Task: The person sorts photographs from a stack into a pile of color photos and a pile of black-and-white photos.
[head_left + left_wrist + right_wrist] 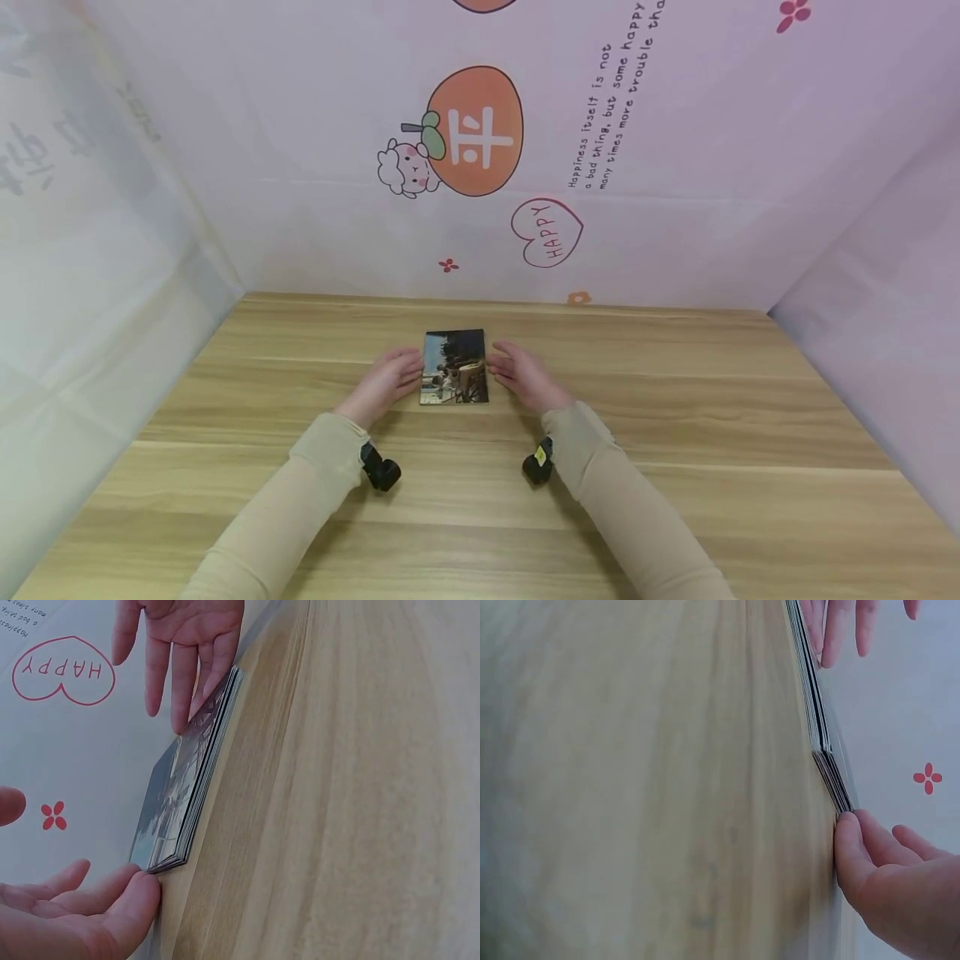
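Wooden table (675, 433) on which a stack of photo cards (454, 367) is laid flat near the middle, well short of the patterned backdrop (675, 208). The stack is flanked by the left hand (386, 381) and right hand (521, 375), fingers extended and relaxed, fingertips touching its side edges; nothing is gripped

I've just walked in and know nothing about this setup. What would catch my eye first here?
Most likely the small stack of photo cards lying in the middle of the wooden table, with the left hand and right hand flanking it, straight fingers touching its side edges. Behind it, the pink backdrop shows a big orange fruit cartoon and a red HAPPY heart.
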